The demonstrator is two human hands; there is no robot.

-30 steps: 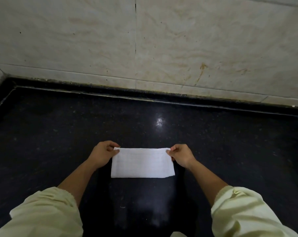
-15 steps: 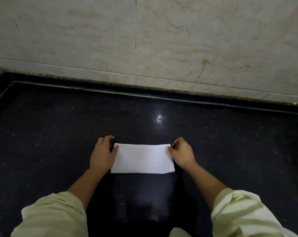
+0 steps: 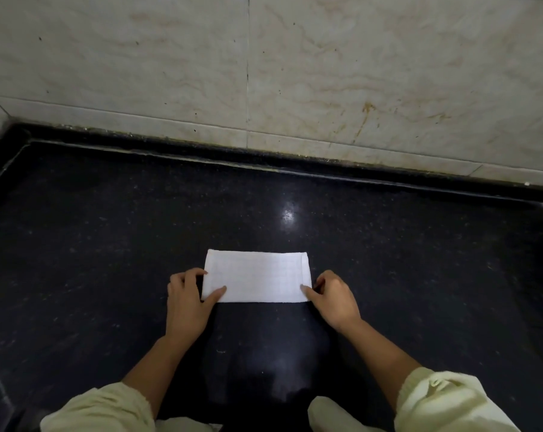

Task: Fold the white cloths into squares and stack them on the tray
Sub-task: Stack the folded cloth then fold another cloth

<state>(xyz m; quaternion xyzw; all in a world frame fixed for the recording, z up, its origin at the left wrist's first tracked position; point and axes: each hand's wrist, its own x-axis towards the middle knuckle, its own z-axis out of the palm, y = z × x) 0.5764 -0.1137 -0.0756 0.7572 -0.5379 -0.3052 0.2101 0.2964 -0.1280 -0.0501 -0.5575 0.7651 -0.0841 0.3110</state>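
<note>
One white cloth [image 3: 257, 275] folded into a rectangle, flat at frame centre on black counter [image 3: 92, 244], left hand [image 3: 187, 302] pinching its lower-left corner, right hand [image 3: 335, 299] pinching its lower-right corner

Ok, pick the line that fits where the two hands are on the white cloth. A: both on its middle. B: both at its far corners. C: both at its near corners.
C: the left hand and the right hand each sit at a near corner of the white cloth, which lies flat on the black counter.
</note>
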